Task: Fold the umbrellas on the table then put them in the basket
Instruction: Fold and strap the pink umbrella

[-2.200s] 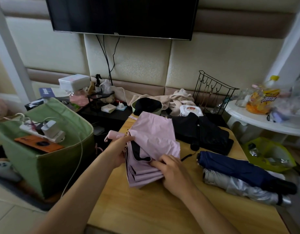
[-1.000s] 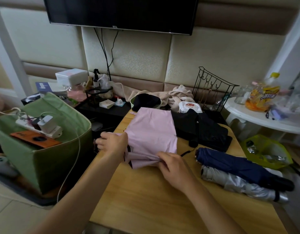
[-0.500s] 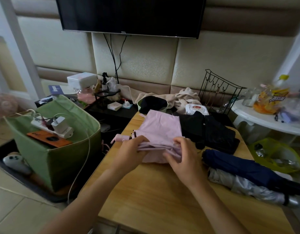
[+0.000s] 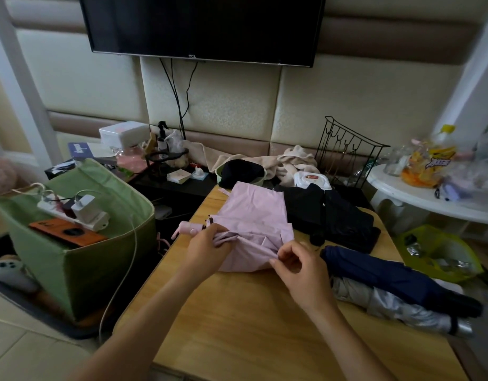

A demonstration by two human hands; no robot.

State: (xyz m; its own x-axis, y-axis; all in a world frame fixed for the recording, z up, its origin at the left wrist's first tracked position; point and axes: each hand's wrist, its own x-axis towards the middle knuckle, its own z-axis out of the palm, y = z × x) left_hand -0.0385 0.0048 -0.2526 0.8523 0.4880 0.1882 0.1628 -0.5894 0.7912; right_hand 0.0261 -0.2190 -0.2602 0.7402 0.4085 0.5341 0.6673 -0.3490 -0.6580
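Since a moment ago our hands moved apart: left hand [image 4: 207, 250] grips the pink umbrella [image 4: 253, 224] near its handle, right hand [image 4: 297, 266] seemingly pinches a pleat. Soft, slippery; hold folds.

Basket [image 4: 100, 259] on floor left of table [image 4: 237, 320], three umbrellas [image 4: 396, 281] on table's right side

Your left hand [image 4: 207, 250] and right hand [image 4: 303, 273] are bare, with no gloves, rings, watch or bands showing, and both forearms run uncovered to the near frame edge, no sleeve visible.
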